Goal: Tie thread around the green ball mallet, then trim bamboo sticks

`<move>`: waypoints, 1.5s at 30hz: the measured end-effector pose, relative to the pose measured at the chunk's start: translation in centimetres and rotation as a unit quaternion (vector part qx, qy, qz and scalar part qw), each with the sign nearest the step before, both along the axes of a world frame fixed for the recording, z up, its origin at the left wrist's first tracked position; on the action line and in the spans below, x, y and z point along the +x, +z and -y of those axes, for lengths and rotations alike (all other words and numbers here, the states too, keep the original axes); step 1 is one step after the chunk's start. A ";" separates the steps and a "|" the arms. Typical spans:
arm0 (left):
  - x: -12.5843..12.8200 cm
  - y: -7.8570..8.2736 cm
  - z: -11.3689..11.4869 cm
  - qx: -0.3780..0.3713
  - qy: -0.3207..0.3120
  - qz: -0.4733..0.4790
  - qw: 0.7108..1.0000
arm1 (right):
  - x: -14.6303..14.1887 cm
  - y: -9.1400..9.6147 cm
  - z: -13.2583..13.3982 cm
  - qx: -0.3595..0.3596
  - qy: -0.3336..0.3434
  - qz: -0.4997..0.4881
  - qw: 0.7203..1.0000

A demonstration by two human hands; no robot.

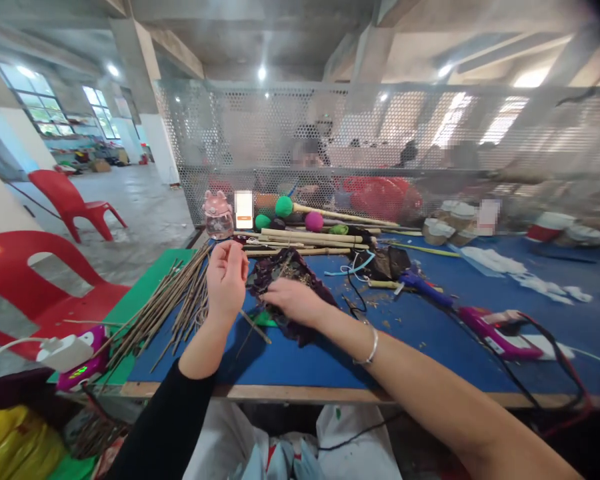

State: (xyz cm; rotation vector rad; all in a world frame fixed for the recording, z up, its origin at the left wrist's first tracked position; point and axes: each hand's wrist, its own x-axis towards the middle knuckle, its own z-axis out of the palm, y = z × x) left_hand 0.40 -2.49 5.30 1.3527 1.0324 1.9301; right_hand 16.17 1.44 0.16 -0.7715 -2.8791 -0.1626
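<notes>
My left hand (227, 275) is raised above the near edge of a bundle of thin brown sticks (173, 307), its fingers curled together. Whatever it pinches, if anything, is too small to make out. Lower and to the right, my right hand (291, 299) reaches over a crumpled dark purple cloth (325, 290) with dry plant bits (294, 268) on it. Its fingertips are drawn together, and what lies between them is hidden. A short thin stick (256, 328) lies slanted on the blue tabletop below the hands. Scissors (355, 309) rest right of the cloth.
Behind the cloth lie bamboo rods (313, 239), a green ball-headed stick (284, 206) and a magenta ball (314, 221). A pink bottle (218, 215) and a phone (244, 210) stand by the perforated screen (260, 127). Purple power devices (500, 333) with cables flank the work area.
</notes>
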 end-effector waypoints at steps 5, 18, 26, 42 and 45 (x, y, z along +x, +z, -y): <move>-3.1 -3.2 3.0 -0.115 -0.007 -0.452 0.884 | 5.0 2.6 -3.0 0.024 -0.073 -0.088 0.993; -3.4 -7.1 7.3 -0.204 0.076 -0.461 0.860 | -6.0 2.5 -6.9 -0.060 -0.031 -0.108 0.992; -11.0 -6.7 8.0 -0.200 0.164 -0.426 0.867 | -11.6 -0.5 -1.7 -0.120 -0.029 -0.086 0.989; -10.7 -8.6 7.7 -0.175 0.063 -0.513 0.838 | -9.6 -0.9 2.1 -0.409 -0.035 -0.221 0.884; -10.7 -8.8 7.6 -0.186 0.056 -0.530 0.826 | -7.9 0.4 4.1 -0.462 -0.026 -0.240 0.853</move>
